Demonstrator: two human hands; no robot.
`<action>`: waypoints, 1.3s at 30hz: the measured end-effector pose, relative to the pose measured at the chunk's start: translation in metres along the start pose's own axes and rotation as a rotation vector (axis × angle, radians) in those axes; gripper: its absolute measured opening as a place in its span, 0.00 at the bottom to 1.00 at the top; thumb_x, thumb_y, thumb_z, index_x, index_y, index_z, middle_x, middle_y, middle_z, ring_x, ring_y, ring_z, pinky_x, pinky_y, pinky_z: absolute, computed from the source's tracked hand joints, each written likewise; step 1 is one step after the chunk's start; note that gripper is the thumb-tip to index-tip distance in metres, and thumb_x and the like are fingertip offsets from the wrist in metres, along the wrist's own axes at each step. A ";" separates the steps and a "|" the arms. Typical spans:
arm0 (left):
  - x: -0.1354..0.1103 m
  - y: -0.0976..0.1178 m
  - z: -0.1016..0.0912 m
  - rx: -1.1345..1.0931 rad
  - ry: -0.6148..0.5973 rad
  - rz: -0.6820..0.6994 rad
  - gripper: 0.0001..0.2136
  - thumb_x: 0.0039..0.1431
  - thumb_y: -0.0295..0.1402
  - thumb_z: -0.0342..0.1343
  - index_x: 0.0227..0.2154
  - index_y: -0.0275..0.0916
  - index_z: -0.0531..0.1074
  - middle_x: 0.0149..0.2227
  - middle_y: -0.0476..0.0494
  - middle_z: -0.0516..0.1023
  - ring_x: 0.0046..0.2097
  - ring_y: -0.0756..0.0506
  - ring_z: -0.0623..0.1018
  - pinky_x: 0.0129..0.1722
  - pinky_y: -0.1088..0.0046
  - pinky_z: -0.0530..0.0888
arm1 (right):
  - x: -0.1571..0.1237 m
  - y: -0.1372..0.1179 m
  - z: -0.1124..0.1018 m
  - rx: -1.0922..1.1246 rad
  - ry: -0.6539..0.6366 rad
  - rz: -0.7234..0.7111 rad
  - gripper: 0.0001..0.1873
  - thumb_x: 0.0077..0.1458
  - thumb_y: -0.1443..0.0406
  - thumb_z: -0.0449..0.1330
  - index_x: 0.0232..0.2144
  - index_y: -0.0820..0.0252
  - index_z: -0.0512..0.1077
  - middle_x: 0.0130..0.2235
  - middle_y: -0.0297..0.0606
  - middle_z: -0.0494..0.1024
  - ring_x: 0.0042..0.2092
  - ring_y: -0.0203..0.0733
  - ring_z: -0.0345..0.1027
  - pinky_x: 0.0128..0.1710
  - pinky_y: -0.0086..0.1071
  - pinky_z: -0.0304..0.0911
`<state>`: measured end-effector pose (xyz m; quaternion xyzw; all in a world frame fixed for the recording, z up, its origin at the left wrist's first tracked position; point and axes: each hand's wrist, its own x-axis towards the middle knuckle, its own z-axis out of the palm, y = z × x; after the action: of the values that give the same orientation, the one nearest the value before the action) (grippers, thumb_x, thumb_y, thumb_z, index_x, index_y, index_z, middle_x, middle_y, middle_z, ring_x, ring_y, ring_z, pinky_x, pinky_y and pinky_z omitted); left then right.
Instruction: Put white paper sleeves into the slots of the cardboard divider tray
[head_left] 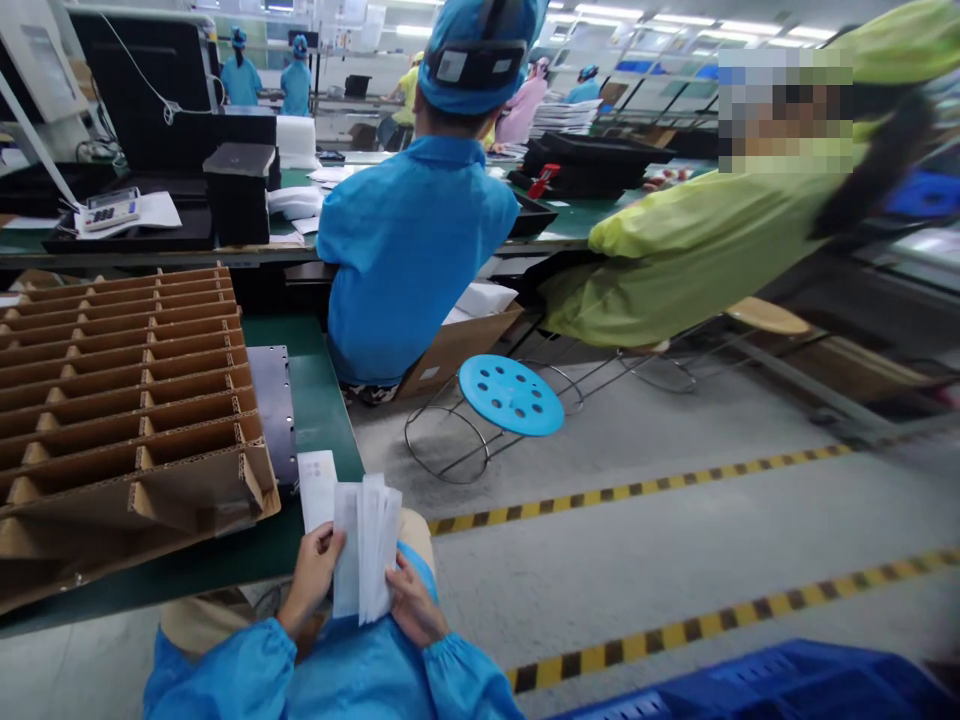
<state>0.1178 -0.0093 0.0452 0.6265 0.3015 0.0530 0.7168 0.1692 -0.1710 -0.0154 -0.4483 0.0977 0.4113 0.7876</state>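
Above my lap I hold a fanned bunch of slim white paper-like sleeves (375, 550). My right hand (416, 600) is closed around the bunch's right edge, thumb and fingers on the sleeves. On the other side, my left hand (313, 572) pinches the edge of a separated, slightly translucent sleeve (346, 560). A white printed slip (317, 487) with small dark marks stands out above my left hand, by the table edge; I cannot tell whether my fingers hold it or it rests there.
A cardboard divider grid (142, 400) covers much of the green table (322, 430) at left, with a grey perforated plate (271, 410) beside it. Ahead are a blue stool (511, 395) and two seated co-workers. A blue crate (765, 690) stands at lower right.
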 end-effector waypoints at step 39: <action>-0.087 -0.008 -0.086 0.064 0.322 0.139 0.25 0.51 0.51 0.57 0.48 0.42 0.67 0.48 0.40 0.74 0.53 0.40 0.72 0.56 0.61 0.69 | 0.007 0.039 0.100 -0.707 -0.277 -0.293 0.11 0.46 0.58 0.64 0.30 0.59 0.75 0.33 0.38 0.80 0.38 0.48 0.72 0.44 0.43 0.68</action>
<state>0.0020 0.0245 0.0666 0.6515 0.3700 0.1925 0.6337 0.1236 -0.0782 0.0149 -0.6409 -0.2216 0.3593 0.6411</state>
